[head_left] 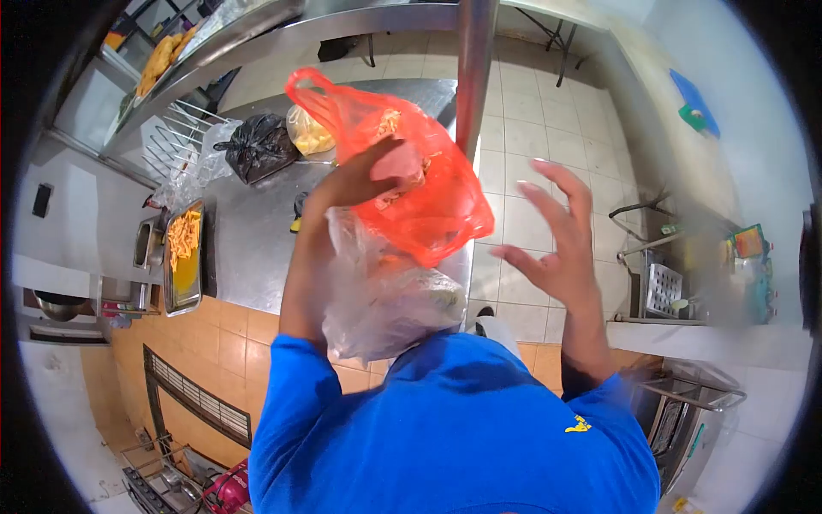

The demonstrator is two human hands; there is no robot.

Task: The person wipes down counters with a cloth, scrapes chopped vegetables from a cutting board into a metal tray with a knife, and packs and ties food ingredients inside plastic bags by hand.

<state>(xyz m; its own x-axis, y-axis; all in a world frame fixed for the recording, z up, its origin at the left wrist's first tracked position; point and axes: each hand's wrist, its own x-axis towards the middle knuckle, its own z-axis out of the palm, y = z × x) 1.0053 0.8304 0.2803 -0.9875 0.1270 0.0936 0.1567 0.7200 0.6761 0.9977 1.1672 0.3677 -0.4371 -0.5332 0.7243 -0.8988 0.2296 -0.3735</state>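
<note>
A red plastic bag (454, 206) lies spread over the steel table, with pale shredded food (390, 122) showing in it. My left hand (364, 178) is at the bag, its fingers and thumb curved round a pink, smooth piece that looks like ham (401, 164). Slight blur hides how firmly it is gripped. To the right of the bag, my right hand (556, 248) is raised with fingers spread and nothing in it. A clear plastic bag (377, 300) with contents I cannot make out sits at the table edge, below the red one and close to my body.
Behind my left arm stand a tied black bag (261, 147) and a clear bag of yellow pieces (308, 133). A metal tray (195, 278) of orange strips and yellow liquid is at the table's left end. A steel post (475, 77) rises beyond the red bag.
</note>
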